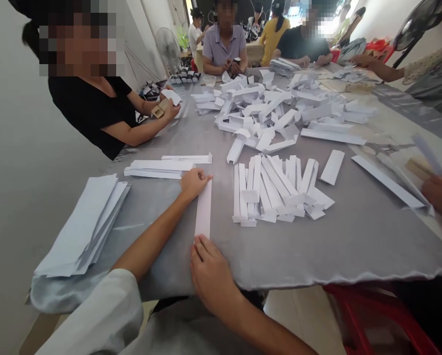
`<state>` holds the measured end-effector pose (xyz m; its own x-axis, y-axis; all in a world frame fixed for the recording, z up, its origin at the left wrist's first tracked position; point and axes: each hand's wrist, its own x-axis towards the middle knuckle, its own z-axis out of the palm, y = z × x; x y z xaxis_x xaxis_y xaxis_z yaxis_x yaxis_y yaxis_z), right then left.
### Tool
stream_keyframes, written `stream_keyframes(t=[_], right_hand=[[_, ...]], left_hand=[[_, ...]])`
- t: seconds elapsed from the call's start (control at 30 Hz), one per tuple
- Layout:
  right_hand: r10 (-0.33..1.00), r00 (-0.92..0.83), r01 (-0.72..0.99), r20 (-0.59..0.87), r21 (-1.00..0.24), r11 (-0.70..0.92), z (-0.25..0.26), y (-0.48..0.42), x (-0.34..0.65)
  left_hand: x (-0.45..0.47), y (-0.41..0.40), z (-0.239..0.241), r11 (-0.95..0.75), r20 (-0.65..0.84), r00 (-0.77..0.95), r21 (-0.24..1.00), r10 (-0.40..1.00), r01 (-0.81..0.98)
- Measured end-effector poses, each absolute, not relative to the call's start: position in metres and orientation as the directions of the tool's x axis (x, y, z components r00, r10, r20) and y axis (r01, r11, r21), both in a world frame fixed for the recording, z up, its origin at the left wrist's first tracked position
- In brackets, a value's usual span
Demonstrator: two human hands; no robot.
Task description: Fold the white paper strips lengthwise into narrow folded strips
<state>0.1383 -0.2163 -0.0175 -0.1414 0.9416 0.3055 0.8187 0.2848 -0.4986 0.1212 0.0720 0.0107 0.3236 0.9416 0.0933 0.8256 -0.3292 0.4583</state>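
Left hand (193,182), right hand (209,273) pressing ends of paper strip (203,209) flat.

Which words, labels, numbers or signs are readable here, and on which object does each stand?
None can be read. The paper strip under the left hand and right hand is blank white, and so are the folded strips and the sheet stack. The grey table cover bears no print.

Paper strip (203,209): white, matt, smooth.
Folded strips (276,190): same white paper, matt, with sharp creases.
Stack of sheets (84,227): thin paper, smooth, a faintly bluish white.
Worktop (354,231): covered in grey cloth. It looks soft, has a slight sheen and is wrinkled along the hanging edge.
Sleeve (102,315): white woven cloth, matt.
Stool (372,315): red, looks like plastic, fairly glossy.
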Motion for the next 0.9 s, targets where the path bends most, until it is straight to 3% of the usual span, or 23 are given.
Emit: stream_keyframes(t=[0.2,0.33,0.43,0.63,0.77,0.9], right_hand=[[0.962,-0.099,0.668,0.254,-0.699,0.254,0.006,-0.200,0.164],[0.959,0.028,0.667,0.283,-0.720,0.193,0.008,-0.190,0.175],[0.950,0.044,0.782,0.308,-0.603,0.159,0.004,-0.179,0.179],[0.975,0.002,0.945,0.220,-0.319,0.070,-0.008,-0.178,0.172],[0.958,-0.087,0.982,0.274,-0.138,0.129,-0.015,-0.213,0.160],[0.904,-0.200,0.970,0.377,-0.058,0.238,-0.018,-0.260,0.152]], left_hand=[[0.099,0.043,0.014,-0.431,0.201,0.383,0.503,0.901,0.749],[0.063,0.010,0.008,-0.670,0.243,0.648,0.480,0.722,0.566],[0.045,-0.011,-0.001,-0.741,0.189,0.747,0.416,0.638,0.527],[0.044,-0.021,-0.013,-0.763,0.226,0.735,0.301,0.639,0.571],[0.045,-0.021,-0.015,-0.752,0.238,0.717,0.304,0.655,0.585],[0.044,-0.025,-0.012,-0.733,0.203,0.711,0.311,0.674,0.606]])
